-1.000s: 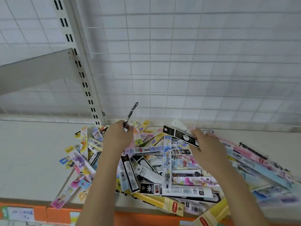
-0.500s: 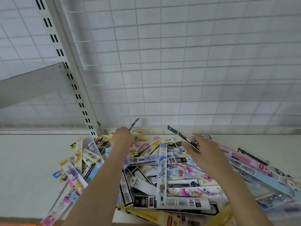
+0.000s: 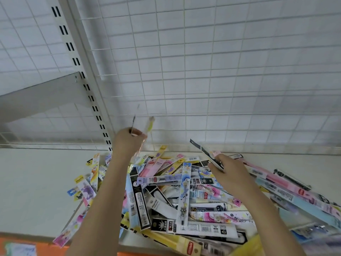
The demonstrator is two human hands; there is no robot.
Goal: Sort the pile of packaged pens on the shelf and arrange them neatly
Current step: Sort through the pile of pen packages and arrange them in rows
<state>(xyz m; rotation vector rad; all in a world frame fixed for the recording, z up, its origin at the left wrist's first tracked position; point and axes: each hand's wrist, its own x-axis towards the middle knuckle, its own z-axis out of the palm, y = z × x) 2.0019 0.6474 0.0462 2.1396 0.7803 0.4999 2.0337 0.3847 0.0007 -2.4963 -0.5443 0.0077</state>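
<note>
Shelf (image 3: 36,182), hands (image 3: 127,143) gripping packs — above pile (image 3: 184,200)

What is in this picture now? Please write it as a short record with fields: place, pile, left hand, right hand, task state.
place: white shelf with a wire grid back
pile: packaged pens lie crossed over one another in a loose heap, not sorted
left hand: left hand is raised above the heap and grips blurred packs, one yellowish
right hand: right hand holds a black pack that points up and left
task state: no neat row is visible yet
</note>
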